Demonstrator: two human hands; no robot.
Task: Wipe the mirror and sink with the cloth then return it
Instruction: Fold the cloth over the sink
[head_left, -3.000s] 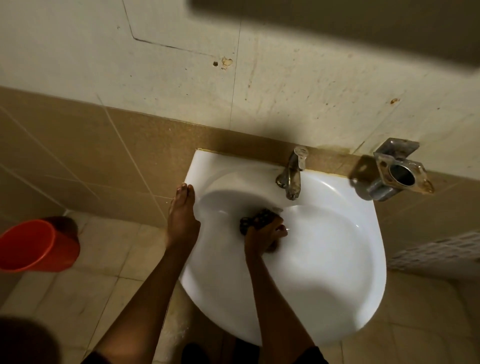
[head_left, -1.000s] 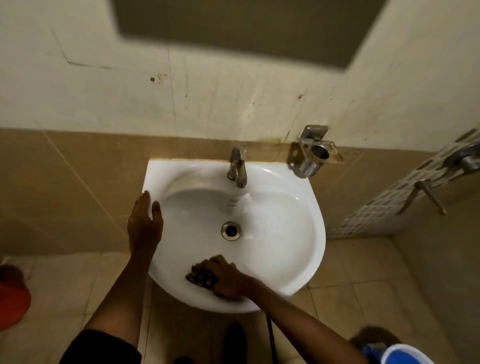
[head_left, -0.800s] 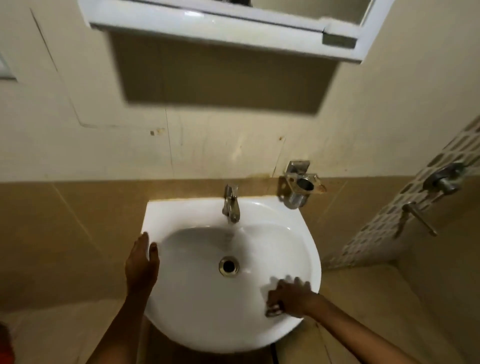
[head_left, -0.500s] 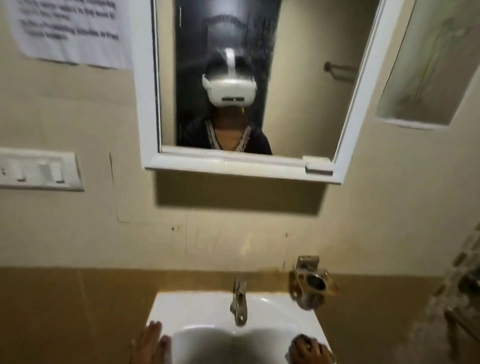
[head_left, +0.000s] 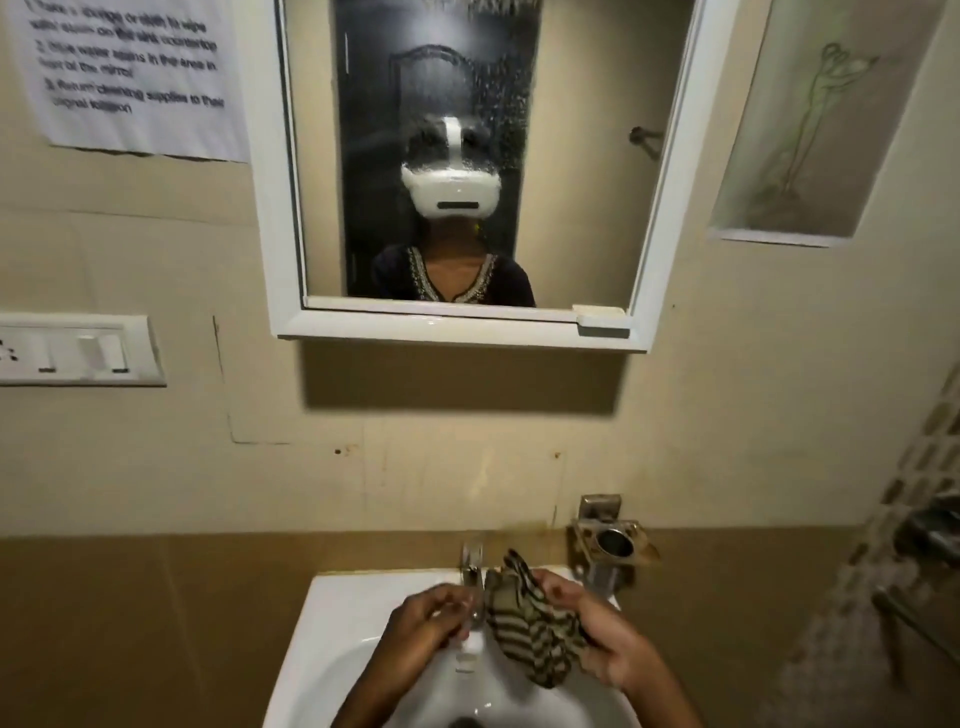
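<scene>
our right hand (head_left: 605, 642) grips a striped brown cloth (head_left: 530, 626), bunched and held above the basin of the white sink (head_left: 332, 629), just right of the tap (head_left: 471, 569). our left hand (head_left: 423, 626) sits at the tap with fingers curled toward it; we cannot tell whether it grasps the tap or only touches it. beside the tap on the right, a metal holder (head_left: 613, 543) is fixed to the brown tile band. above, on the cream wall, hangs the white-framed mirror (head_left: 467, 171), its glass speckled with droplets near the top, reflecting a person in a dark top and a white headset. a printed paper notice (head_left: 130, 78) is taped to the wall left of the mirror, a switch panel (head_left: 78, 349) below it. a recessed niche (head_left: 810, 124) shows at upper right.
</scene>
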